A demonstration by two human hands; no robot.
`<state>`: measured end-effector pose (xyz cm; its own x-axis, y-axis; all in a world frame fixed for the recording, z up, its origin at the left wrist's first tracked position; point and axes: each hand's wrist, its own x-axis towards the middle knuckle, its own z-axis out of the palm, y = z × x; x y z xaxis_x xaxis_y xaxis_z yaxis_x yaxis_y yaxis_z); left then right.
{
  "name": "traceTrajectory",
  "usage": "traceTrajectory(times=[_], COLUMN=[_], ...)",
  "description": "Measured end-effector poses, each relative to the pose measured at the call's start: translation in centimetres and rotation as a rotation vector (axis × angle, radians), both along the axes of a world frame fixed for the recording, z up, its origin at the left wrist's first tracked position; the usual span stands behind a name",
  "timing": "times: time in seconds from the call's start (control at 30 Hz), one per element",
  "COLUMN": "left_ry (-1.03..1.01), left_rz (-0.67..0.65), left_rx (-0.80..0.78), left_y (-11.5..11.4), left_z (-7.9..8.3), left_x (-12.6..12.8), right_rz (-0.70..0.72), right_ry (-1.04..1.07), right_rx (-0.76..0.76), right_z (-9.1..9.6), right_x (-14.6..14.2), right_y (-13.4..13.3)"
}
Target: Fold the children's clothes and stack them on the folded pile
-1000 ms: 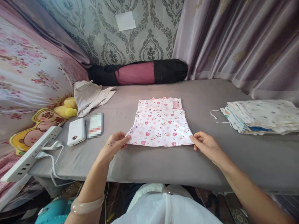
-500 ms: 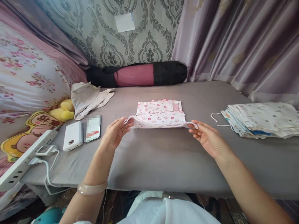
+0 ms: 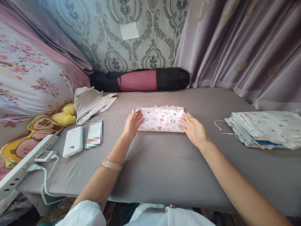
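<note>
A white cloth garment printed with pink hearts and small figures (image 3: 162,121) lies folded into a flat rectangle on the grey-covered table. A pink ruffled bit shows along its far edge. At the left end, my left hand (image 3: 134,124) rests with its fingers laid over the cloth's edge. My right hand (image 3: 194,128) has its fingers spread against the right end, the tips touching the fabric. Neither hand grips the cloth. Off to the right lies a stack of folded patterned clothes (image 3: 265,128), with white cords sticking out on its left side.
On the left are a white power bank (image 3: 73,142), a phone (image 3: 94,134), a power strip (image 3: 30,158) with plugged cables, a crumpled beige cloth (image 3: 94,103) and yellow plush toys (image 3: 63,116). A black and pink rolled bag (image 3: 138,80) lies along the wall.
The near edge of the garment, held up by both hands before, is now folded over away from me and lies flat. Both hands have let go of the edge and moved inward.
</note>
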<state>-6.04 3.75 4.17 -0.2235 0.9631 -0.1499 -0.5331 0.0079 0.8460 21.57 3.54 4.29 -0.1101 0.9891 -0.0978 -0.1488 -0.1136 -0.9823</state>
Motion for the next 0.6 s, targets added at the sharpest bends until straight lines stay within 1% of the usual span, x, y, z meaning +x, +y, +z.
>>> traceTrajectory(times=[0.17,0.3,0.37,0.5,0.6], left_ry=[0.008,0.009,0.023,0.043,0.052], left_rz=[-0.028,-0.025,-0.020,-0.004,0.012], left_rx=[0.018,0.010,0.002,-0.020,-0.027], left_y=[2.6,4.3,5.0,6.0,6.5], left_z=[-1.1,-1.7,-1.8,-2.1,-2.4], left_x=[-0.2,-0.3,-0.2,-0.1,0.0], right_rz=[-0.029,0.014,0.022,-0.029,-0.013], right_ry=[0.017,-0.104,-0.126,-0.046,-0.098], right_rx=[-0.013,0.006,0.000,-0.044,-0.056], right_z=[-0.6,-1.3,-1.5,-1.5,-1.5], right_x=[-0.4,-0.2,0.0,-0.1,-0.4], right_y=[2.7,4.7,5.6,7.0,7.8])
